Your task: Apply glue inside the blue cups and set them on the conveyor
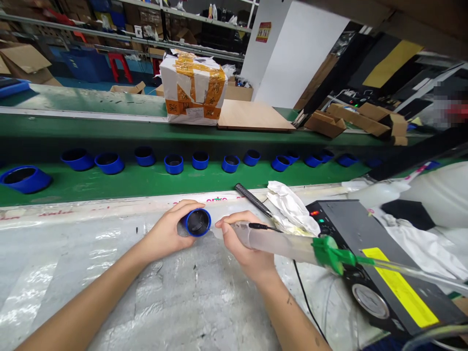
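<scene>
In my left hand (170, 231) is a small blue cup-shaped part (198, 223) with a dark inside, its opening tilted toward me. The fingers and thumb wrap round its left side. My right hand (244, 243) grips a translucent glue-dispensing syringe (288, 244) with a green cap (331, 254) at its rear and a tube running off to the right. The syringe's tip points left at the rim of the blue part, very close to it; whether they touch I cannot tell. A thin black cable leads from the syringe barrel.
A grey dispenser box (351, 234) with a gauge stands at right. Near it lie a black-handled tool (252, 199) and white crumpled cloth (292, 207). Several blue parts (173, 164) stand along the green belt (139, 183) ahead. Behind is a taped carton (193, 87).
</scene>
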The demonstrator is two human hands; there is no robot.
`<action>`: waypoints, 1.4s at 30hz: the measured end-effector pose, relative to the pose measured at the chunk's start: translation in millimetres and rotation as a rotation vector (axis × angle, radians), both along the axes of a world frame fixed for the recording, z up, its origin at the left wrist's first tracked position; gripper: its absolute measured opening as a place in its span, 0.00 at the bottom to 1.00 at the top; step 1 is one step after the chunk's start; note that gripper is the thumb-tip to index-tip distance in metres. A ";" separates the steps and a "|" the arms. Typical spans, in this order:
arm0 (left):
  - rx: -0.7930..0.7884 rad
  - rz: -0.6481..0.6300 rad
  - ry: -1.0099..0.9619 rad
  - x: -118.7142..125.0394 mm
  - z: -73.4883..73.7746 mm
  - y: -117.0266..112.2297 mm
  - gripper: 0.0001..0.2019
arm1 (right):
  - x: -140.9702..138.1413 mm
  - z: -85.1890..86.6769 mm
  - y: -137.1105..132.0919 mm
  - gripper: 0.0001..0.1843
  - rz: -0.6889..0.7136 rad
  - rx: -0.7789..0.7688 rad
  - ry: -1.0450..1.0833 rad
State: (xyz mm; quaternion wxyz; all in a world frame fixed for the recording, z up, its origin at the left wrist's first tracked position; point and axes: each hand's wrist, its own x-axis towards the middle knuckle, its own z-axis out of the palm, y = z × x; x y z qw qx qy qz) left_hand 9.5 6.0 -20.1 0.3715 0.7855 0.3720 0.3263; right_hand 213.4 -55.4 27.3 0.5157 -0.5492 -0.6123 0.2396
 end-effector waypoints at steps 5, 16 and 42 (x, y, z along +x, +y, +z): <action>0.010 -0.008 -0.004 -0.8 -3.2 0.3 0.30 | -2.2 -0.1 -1.0 0.05 0.017 -0.019 0.009; 0.036 -0.030 -0.015 0.3 1.1 -1.3 0.29 | -9.7 0.7 -3.9 0.04 0.057 -0.020 0.036; 0.022 -0.049 0.001 2.3 9.4 -2.4 0.29 | -30.1 0.4 -3.0 0.02 0.045 0.003 0.135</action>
